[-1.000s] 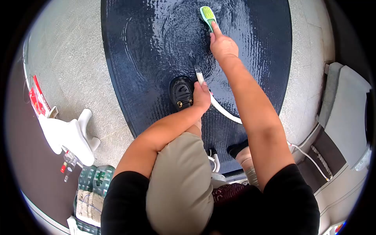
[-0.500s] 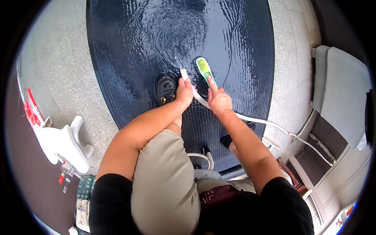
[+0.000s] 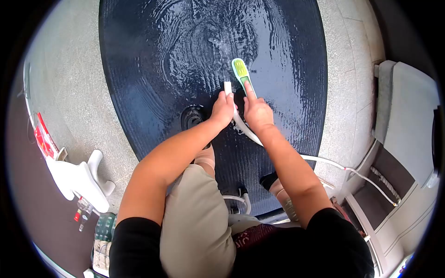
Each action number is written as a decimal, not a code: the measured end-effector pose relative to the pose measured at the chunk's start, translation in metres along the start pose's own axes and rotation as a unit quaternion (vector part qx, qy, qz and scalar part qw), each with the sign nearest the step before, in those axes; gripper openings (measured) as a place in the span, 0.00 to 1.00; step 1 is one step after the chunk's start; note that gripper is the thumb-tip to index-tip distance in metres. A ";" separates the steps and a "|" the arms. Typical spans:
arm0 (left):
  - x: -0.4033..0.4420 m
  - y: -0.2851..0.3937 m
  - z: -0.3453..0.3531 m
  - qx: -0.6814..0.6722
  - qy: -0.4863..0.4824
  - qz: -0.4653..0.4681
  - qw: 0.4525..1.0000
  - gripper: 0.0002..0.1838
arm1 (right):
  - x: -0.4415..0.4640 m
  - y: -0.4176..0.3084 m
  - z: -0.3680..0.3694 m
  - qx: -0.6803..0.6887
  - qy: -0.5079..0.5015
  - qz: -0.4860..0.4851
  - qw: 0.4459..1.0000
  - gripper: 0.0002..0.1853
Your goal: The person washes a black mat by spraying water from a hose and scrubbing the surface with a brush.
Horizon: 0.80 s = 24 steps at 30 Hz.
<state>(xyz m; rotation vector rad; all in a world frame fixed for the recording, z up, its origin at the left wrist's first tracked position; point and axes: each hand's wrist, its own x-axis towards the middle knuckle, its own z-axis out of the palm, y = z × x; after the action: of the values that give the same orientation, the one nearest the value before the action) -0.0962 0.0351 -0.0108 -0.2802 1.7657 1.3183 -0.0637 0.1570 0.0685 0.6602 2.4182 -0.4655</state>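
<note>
My left hand [image 3: 223, 110] is closed around a white hose [image 3: 246, 129] just behind its open end, which points forward over a wet black ribbed mat [image 3: 139, 92]. Water runs out and ripples across the mat ahead. Beside it, my right hand [image 3: 257, 112] grips a green and white brush [image 3: 240, 68] by the handle, its index finger stretched along the back. The brush head, with a yellow-green face, points away from me, just right of the hose end. Part of the handle is hidden in my palm.
My black shoe [image 3: 193, 116] stands on the mat. The hose trails right past a grey padded seat [image 3: 410, 102]. A white plastic chair [image 3: 79, 178] is at left, near a red packet [image 3: 45, 139]. Pale speckled floor [image 3: 76, 92] borders the mat.
The hose end has shifted right, closer to the brush, and now points straighter ahead. The brush has moved slightly forward. Splashing on the mat has spread nearer the brush.
</note>
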 end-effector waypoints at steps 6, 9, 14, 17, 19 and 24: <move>0.013 0.018 -0.002 0.021 -0.008 0.006 1.000 0.17 | 0.050 -0.009 -0.035 -0.015 0.038 -0.013 0.999 0.28; 0.011 0.017 -0.002 0.013 -0.013 0.012 1.000 0.16 | 0.132 -0.043 -0.074 0.031 0.112 -0.036 0.993 0.25; 0.015 0.004 -0.006 0.038 -0.022 0.034 0.998 0.14 | 0.098 -0.033 -0.055 0.019 0.067 -0.017 0.997 0.28; 0.014 0.006 -0.007 0.094 -0.021 0.045 0.994 0.14 | 0.046 -0.007 -0.038 0.007 0.010 -0.001 1.000 0.29; 0.009 0.009 -0.008 0.099 -0.022 0.036 0.994 0.15 | 0.035 -0.003 -0.039 -0.024 0.004 -0.003 1.000 0.29; 0.018 0.007 -0.004 0.124 -0.024 0.046 0.991 0.14 | 0.129 -0.046 -0.091 -0.025 0.075 -0.043 0.996 0.25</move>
<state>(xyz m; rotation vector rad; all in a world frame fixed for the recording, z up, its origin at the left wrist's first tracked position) -0.1134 0.0402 -0.0192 -0.0282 1.8967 1.1442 -0.2202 0.2063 0.0673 0.5892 2.5992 -0.4009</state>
